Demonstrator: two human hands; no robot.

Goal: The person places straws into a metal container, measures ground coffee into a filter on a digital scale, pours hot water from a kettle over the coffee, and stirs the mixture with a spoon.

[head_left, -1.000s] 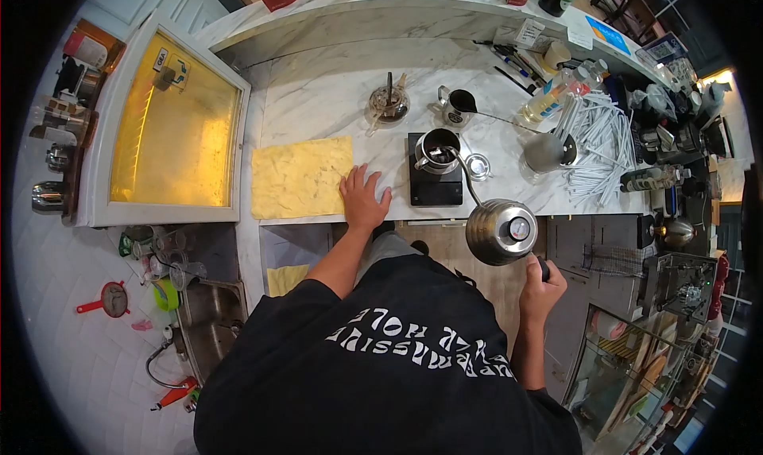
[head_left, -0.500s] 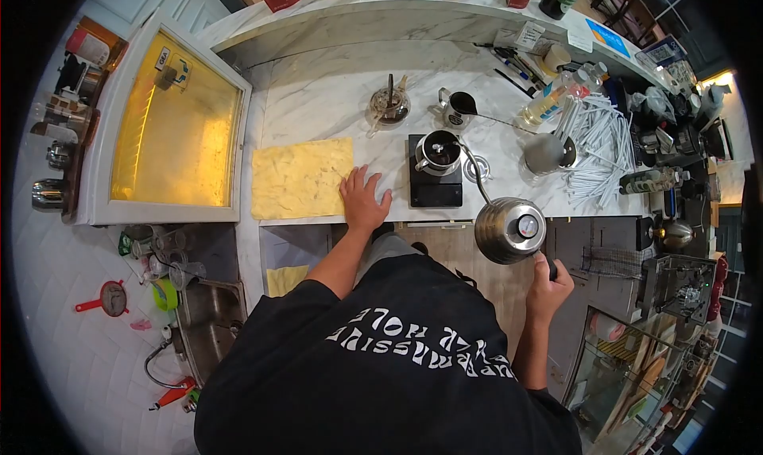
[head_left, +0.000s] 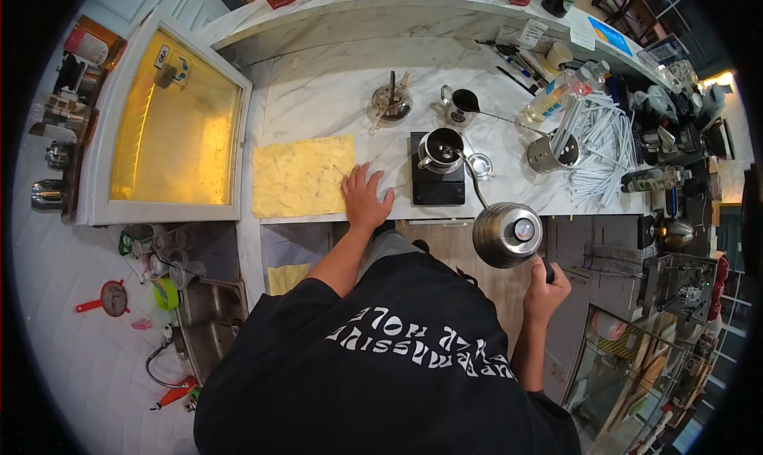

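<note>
My right hand [head_left: 546, 292] is closed round the handle of a steel gooseneck kettle [head_left: 507, 234], held out over the counter's front edge. The kettle's thin spout reaches to the mouth of a steel cup [head_left: 441, 150] with dark contents. That cup stands on a black scale [head_left: 438, 193]. My left hand [head_left: 367, 198] lies flat on the counter edge with fingers spread, touching or beside the right side of a yellow cloth [head_left: 302, 177]. Behind the scale are a steel pitcher [head_left: 458, 108] with a long thin rod and a glass teapot [head_left: 391, 105].
White straws [head_left: 598, 153] lie heaped on the right, near a perforated steel canister [head_left: 550, 154] and a clear bottle [head_left: 554, 95]. A small round glass dish [head_left: 480, 166] is right of the scale. A yellow-lit cabinet door [head_left: 179, 121] and a sink [head_left: 213, 320] are at left.
The kettle has shifted slightly to the left, its spout still at the cup. My left hand stays in place on the counter.
</note>
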